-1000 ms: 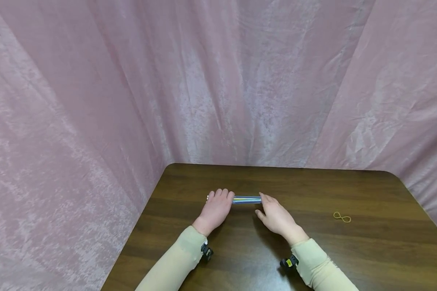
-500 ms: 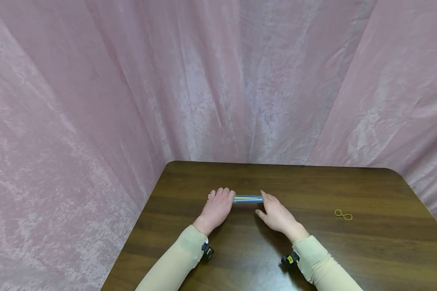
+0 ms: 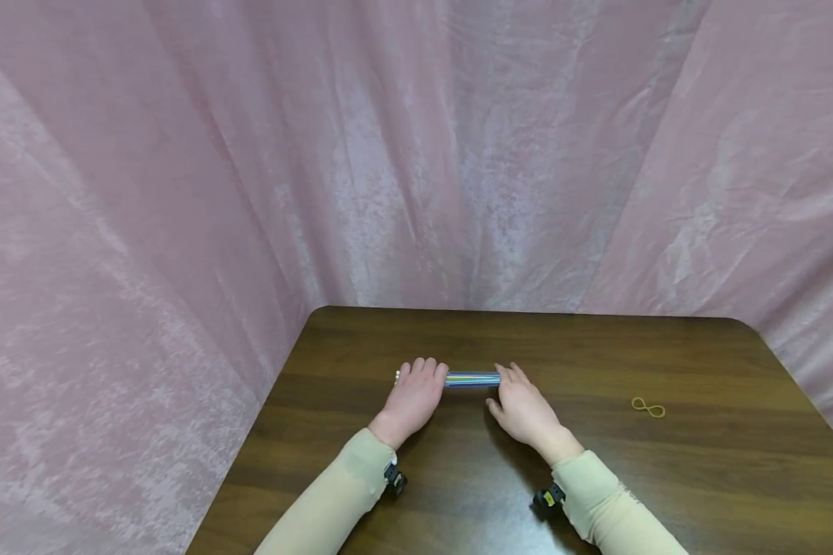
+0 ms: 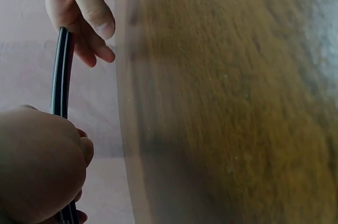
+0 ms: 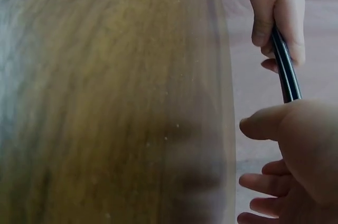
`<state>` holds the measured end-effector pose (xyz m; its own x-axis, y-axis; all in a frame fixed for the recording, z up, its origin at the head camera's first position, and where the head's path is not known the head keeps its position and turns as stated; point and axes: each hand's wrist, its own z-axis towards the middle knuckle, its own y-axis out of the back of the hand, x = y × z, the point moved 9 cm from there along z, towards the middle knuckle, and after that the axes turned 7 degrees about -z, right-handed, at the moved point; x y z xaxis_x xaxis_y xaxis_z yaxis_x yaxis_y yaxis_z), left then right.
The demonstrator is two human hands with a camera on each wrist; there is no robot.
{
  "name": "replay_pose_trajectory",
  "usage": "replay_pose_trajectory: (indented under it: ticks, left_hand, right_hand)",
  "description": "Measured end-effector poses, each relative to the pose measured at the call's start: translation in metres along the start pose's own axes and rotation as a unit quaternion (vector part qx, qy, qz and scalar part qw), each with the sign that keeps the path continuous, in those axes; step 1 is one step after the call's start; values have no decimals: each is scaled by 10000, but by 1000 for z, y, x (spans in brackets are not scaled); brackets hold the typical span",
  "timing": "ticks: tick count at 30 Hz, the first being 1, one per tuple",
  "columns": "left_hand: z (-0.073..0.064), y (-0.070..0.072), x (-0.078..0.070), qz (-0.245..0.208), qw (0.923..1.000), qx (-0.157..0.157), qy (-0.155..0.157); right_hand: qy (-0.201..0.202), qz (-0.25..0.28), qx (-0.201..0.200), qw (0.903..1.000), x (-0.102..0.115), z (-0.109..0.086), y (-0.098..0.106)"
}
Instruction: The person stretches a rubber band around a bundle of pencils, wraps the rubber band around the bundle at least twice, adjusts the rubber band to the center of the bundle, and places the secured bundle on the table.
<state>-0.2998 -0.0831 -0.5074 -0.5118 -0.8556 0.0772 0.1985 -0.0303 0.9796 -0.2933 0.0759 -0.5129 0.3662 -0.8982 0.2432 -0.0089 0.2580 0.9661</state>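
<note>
A bundle of thin straight sticks, blue with white and yellow among them, lies level between the two hands in the head view. The left hand grips it near its left end, where small pale tips poke out past the fingers. Against the right end rests the right hand, its fingers extended and its thumb held apart. In the right wrist view, the bundle meets the base of the right thumb, and the fingers do not wrap round it. The left wrist view shows the bundle dark, passing through the left fist.
A yellow rubber band, twisted into a figure eight, lies to the right on the brown wooden table. Pink velvet curtains hang behind the table and along its left side. Small cameras sit at both wrists.
The right hand's fingers have spread slightly at the end of the bundle. The left hand keeps its grip, and the head view has shifted a little.
</note>
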Motion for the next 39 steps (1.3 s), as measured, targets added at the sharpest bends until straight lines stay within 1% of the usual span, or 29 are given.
replay_pose_trajectory:
  ticks: [2,5,11,17,23,28,34,39]
  left_hand:
    - [0,1,0,-20,10000,-39,3]
    - [1,4,1,-47,9999,-109,14]
    - [2,4,1,18,10000,-36,78]
    - [2,3,1,50,9999,-36,133]
    - [0,-1,3,-2,9999,-160,61]
    - [-2,-6,5,-63,9999,-53,66]
    - [-1,-4,4,-179,9998,76,35]
    - [-2,-1,2,-138,9999,70,55]
  right_hand:
    - [15,-233,-161,9996,2,0,2]
    - [9,-395,-367,9985,4,0,5]
    - [91,-341,-589,9976,9,0,7]
    - [158,-365,-688,9968,10,0,5]
    - [201,-310,-616,9974,8,-2,3]
    - [234,20,-507,9984,5,-2,5]
    - [112,181,-452,9987,-2,-3,7]
    - [-36,566,-96,9983,2,-3,0]
